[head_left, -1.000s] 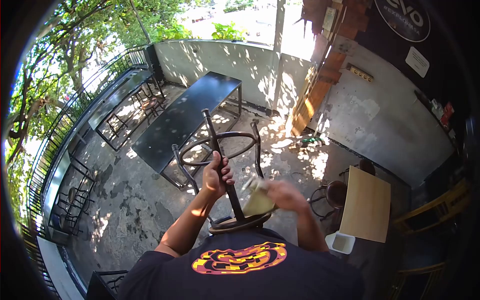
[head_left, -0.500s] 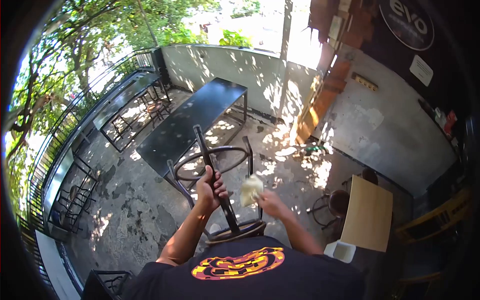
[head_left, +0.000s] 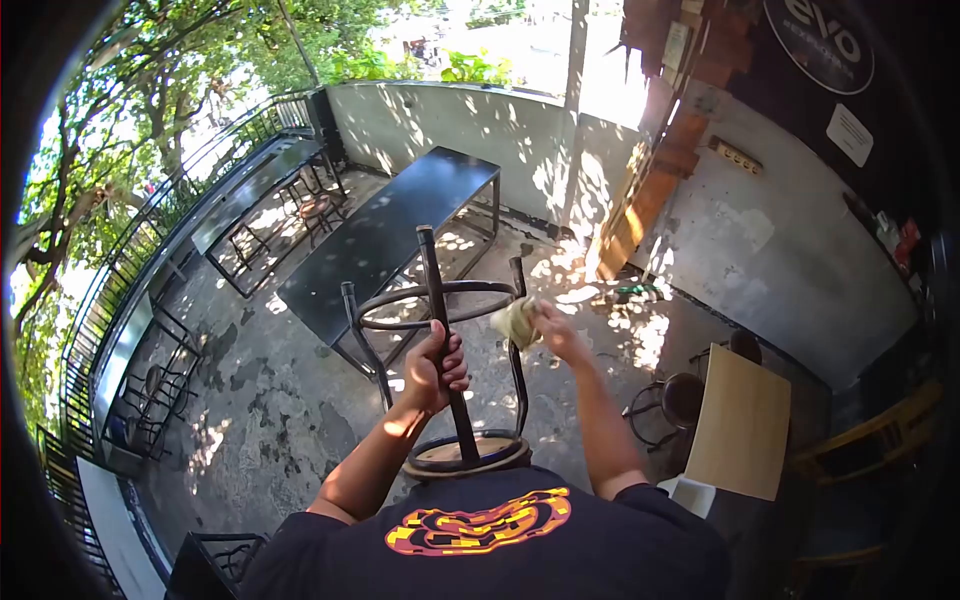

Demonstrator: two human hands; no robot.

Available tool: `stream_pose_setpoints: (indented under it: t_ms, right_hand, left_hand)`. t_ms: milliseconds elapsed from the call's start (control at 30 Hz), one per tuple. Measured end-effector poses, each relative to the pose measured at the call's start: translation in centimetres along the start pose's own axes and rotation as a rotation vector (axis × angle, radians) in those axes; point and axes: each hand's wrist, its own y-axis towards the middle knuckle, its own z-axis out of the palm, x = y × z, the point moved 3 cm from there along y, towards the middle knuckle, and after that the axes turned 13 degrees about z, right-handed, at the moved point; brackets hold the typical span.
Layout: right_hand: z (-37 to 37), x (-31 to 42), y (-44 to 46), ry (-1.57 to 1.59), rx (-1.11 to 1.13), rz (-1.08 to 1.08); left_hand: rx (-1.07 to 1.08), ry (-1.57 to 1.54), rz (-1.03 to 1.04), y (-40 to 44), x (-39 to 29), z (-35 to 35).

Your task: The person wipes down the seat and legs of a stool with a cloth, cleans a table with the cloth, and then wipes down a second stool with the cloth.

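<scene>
A round stool (head_left: 462,400) is held upside down against my chest, its seat (head_left: 470,452) low and its dark metal legs pointing up and away. My left hand (head_left: 438,372) is wrapped around the nearest leg, about halfway along. In my right hand (head_left: 556,330) is a crumpled pale cloth (head_left: 517,324), which lies at the right-hand leg, just below the ring (head_left: 400,298) that joins the legs. Whether the cloth wraps fully round that leg cannot be seen.
A long black table (head_left: 400,225) stands ahead on the patchy concrete floor. To the right are a light wooden table (head_left: 742,425), brown-seated stools (head_left: 682,402) and a white container (head_left: 692,494). Along the left railing run a counter (head_left: 250,195) and more stools (head_left: 165,385).
My right hand and the cloth have moved up along the right-hand leg toward the ring. The stool has tipped slightly upright, with my left hand still on the same leg.
</scene>
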Motion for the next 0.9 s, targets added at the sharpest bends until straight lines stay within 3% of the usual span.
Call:
stream_pose_setpoints:
  t_ms: [100, 133, 200, 233, 267, 300, 400, 500, 600, 667, 700, 733, 767, 800, 900]
  right_hand:
    - [2.1, 2.8, -2.0, 0.127, -0.2, -0.26]
    - [3.8, 1.0, -2.8, 0.28, -0.167, -0.07]
    - [5.1, -1.1, -5.5, -0.046, -0.201, -0.049]
    - [5.9, -2.1, -6.3, 0.176, -0.045, -0.004]
    - [5.1, -7.4, -6.6, 0.198, 0.017, 0.164]
    - [4.9, -8.6, -8.6, 0.157, 0.104, 0.183]
    - [3.2, -8.7, -14.6, -0.127, 0.345, 0.37]
    - [3.8, -8.7, -16.9, 0.096, 0.402, 0.358]
    - [3.5, -3.7, -15.7, -0.067, 0.182, 0.42]
    - [2.5, -5.4, -11.0, 0.046, -0.035, 0.378]
    - [1.2, -6.9, -7.6, -0.065, -0.146, 0.311]
    - [0.7, -6.7, -5.1, -0.007, -0.305, 0.249]
    - [1.5, -2.4, -4.7, 0.37, -0.303, 0.133]
    - [0.8, 0.1, -3.8, 0.298, -0.469, 0.003]
    - [-0.3, -0.5, 0.4, 0.612, -0.445, -0.013]
  left_hand:
    - [-0.003, -0.015, 0.011, 0.0, 0.1, -0.2]
    - [-0.013, -0.031, 0.018, -0.1, -0.1, -0.4]
    - [-0.037, -0.033, 0.056, -0.4, -0.5, -0.9]
    - [-0.039, -0.037, 0.061, -0.3, -0.4, -1.7]
    - [-0.052, -0.046, 0.069, -0.3, -0.4, -2.5]
    - [-0.064, -0.053, 0.076, -0.3, -0.6, -3.2]
    - [-0.138, -0.123, 0.119, -0.4, -1.5, -4.8]
    - [-0.18, -0.119, 0.143, -0.4, -1.8, -5.2]
    - [-0.142, -0.099, 0.108, 0.1, -1.6, -4.6]
    - [-0.082, -0.106, 0.049, 0.8, -0.8, -3.1]
    - [-0.057, -0.099, 0.019, 1.2, -0.4, -2.4]
    - [-0.007, -0.079, 0.008, 1.4, 0.0, -1.3]
    - [0.007, -0.06, -0.024, 1.3, 0.2, -0.3]
    - [0.046, -0.046, -0.031, 1.4, 0.5, 0.2]
    - [0.084, -0.023, -0.019, 1.6, 0.6, 0.9]
